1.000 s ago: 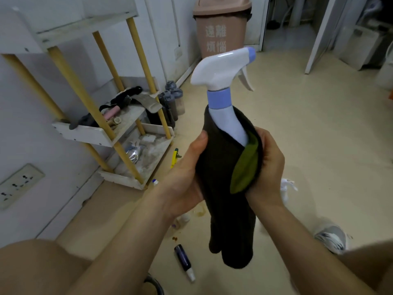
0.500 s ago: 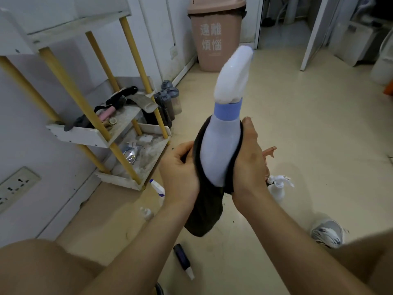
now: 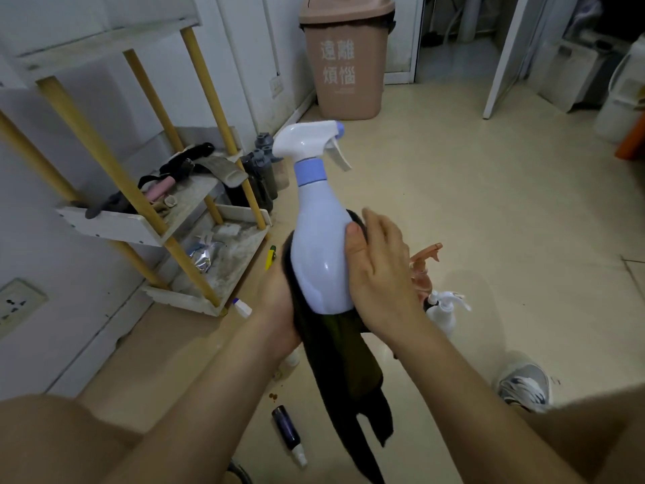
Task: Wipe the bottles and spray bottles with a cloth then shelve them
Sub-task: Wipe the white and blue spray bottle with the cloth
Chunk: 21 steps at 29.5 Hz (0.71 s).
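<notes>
Room: pale floor (image 3: 488, 211) with a dusty rack (image 3: 167, 221) at its left edge.
Grip: my left hand (image 3: 279, 309) cups the cloth (image 3: 335, 361) under the spray bottle (image 3: 319, 246); my right hand (image 3: 378, 274) presses flat, fingers spread, thumb on the body.
Axis: bottle upright, nozzle pointing right, cloth hanging below.
Nearer: rack lies left, so I judge the left hand shelves.
Waiting: more bottles, including a dark vial (image 3: 288, 431), on the floor.
</notes>
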Available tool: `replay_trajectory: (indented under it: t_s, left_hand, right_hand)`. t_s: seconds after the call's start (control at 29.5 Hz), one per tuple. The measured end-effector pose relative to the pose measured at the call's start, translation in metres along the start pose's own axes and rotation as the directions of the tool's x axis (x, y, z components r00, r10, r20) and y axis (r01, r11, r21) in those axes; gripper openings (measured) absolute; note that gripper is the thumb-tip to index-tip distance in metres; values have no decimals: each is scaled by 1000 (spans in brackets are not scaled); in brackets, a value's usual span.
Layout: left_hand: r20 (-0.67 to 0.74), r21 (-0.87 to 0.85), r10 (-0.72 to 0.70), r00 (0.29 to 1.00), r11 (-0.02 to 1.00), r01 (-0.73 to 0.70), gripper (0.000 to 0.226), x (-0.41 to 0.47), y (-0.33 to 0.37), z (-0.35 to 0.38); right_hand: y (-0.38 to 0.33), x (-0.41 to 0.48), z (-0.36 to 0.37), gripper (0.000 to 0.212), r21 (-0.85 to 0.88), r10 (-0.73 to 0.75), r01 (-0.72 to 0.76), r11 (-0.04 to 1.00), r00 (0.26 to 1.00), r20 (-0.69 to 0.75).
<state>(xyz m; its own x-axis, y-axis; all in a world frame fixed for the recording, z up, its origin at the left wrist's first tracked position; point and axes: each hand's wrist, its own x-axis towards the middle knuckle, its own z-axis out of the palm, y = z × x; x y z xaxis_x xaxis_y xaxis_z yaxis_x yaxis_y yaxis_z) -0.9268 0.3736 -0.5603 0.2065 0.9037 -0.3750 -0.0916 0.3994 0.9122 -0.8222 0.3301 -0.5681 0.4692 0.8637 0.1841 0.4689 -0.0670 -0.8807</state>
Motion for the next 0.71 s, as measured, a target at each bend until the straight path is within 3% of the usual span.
replay_trajectory:
  t_s: [0.07, 0.17, 0.27, 0.34, 0.41, 0.47, 0.58, 0.64, 0.71]
  left_hand:
    - [-20, 49, 76, 997, 996, -75, 33, 5, -6, 8]
    - [-71, 317, 224, 972, 929, -191, 33, 5, 1, 11]
    - [107, 527, 470, 876, 721, -451, 47, -3, 9, 6]
    - [151, 445, 540, 828, 711, -545, 29, -12, 9, 13]
    - [173, 360, 557, 812, 732, -578, 20, -13, 5, 24]
    - [189, 265, 467, 864, 823, -503, 24, -10, 0, 30]
    - [266, 28, 132, 955, 989, -145, 39, -6, -7, 26]
    - [321, 25, 14, 947, 999, -23, 37, -8, -10, 22]
    - [284, 62, -38, 958, 998, 21, 38, -9, -7, 17]
  right_hand:
    - [-4, 2, -4, 56, 208, -32, 39, 977, 999, -38]
    - [-5, 7, -22, 65, 214, -159, 127, 968, 978, 137]
    - [-8, 15, -48, 53, 347, -6, -136, 928, 926, 378]
    - [-3, 15, -46, 46, 512, 114, -291, 808, 930, 349]
    - [-1, 11, -34, 30, 685, 211, -325, 652, 945, 248]
    - [-4, 7, -23, 18, 716, 219, -239, 656, 968, 122]
    - [-6, 7, -22, 25, 439, -52, 93, 894, 993, -105]
    - [-7, 8, -23, 35, 249, -218, 240, 938, 970, -109]
    - [-9, 12, -32, 36, 254, -227, 246, 936, 969, -99]
